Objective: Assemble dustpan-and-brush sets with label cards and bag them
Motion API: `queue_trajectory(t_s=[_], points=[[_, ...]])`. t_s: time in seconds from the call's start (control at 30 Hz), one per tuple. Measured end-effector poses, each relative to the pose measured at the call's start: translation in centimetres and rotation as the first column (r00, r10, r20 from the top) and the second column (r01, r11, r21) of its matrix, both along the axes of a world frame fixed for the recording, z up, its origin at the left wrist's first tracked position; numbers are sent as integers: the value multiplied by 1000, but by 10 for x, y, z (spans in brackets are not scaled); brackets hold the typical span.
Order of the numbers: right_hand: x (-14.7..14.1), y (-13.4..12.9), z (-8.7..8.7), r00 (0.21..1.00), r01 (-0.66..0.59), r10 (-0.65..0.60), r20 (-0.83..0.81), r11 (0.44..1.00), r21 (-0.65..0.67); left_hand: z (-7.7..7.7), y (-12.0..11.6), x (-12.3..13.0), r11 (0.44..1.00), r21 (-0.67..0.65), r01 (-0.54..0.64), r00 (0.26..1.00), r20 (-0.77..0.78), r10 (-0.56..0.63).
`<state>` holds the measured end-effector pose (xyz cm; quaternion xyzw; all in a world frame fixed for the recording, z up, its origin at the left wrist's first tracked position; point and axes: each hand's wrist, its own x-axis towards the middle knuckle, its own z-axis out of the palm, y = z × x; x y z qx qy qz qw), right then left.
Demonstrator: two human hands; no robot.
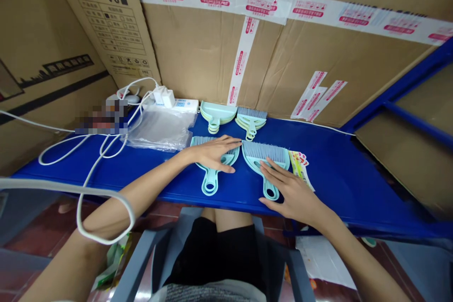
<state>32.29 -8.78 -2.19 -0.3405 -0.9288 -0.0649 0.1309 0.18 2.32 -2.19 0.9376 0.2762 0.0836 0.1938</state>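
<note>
In the head view, the left brush is seen at 7 o'clock from the centre, flat on the blue table. Its middle is covered by the left hand, which is laid across it, fingers stretched and thumb set apart; whether it is pressed by the palm cannot be told. The right brush is seen at 4 o'clock, its handle partly covered by the right hand, whose fingers are spread wide. Between 3 and 4 o'clock, a card is partly hidden by that hand. Dustpans are stacked at 11 o'clock and more brushes at 2, the lower ones mostly covered. At 9 o'clock, clear bags are seen; farther out, a patch is pixelated. The left forearm is crossed by a cable, which is cut off at the left edge.
</note>
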Motion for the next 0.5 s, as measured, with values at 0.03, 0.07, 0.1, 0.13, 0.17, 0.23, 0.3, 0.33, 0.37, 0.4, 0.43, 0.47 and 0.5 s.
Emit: queue_trajectory(t_s=[0.03, 0.07, 0.1, 0.13, 0.17, 0.23, 0.3, 0.33, 0.37, 0.4, 0.43, 0.47, 0.5], points=[[0, 0, 1, 1000, -3, 3, 3, 1000, -5, -1, 0, 0, 1000, 0, 5, 1000, 3, -5], [1, 1, 2, 1000, -7, 7, 11, 1000, -13, -1, 1, 0, 1000, 0, 11, 1000, 7, -11], [1, 1, 3, 1000, -11, 11, 21, 1000, -20, -2, 1, -1, 1000, 1, 17, 1000, 8, -17], [1, 2, 4, 999, -12, 12, 32, 1000, -26, -2, 1, -1, 1000, 4, 21, 1000, 7, -21], [1, 2, 4, 999, -11, 12, 39, 1000, -28, -2, 1, -1, 1000, 6, 23, 1000, 4, -23], [1, 3, 5, 999, -8, 9, 47, 1000, -23, -1, 1, -1, 1000, 6, 23, 1000, -5, -23], [1, 2, 4, 999, -8, 9, 53, 1000, -15, 1, 0, -2, 1000, 0, 25, 1000, -12, -25], [0, 1, 4, 998, -7, 8, 58, 1000, -14, 2, 0, -2, 1000, -2, 24, 1000, -15, -24], [-1, 0, 4, 998, -8, 9, 63, 1000, -15, 3, 0, -2, 1000, -2, 22, 1000, -21, -22], [-1, -2, 5, 998, -9, 11, 64, 1000, -20, 3, 0, -2, 1000, 1, 17, 1000, -26, -17], [-1, -2, 8, 998, -14, 16, 59, 999, -30, 4, 0, -2, 1000, 5, 11, 999, -30, -11], [0, -2, 12, 999, -23, 25, 46, 999, -48, 4, 0, -2, 1000, 8, 10, 999, -33, -9], [2, -1, 17, 999, -30, 32, 21, 997, -71, 4, 0, -2, 1000, 9, 11, 999, -33, -11]])
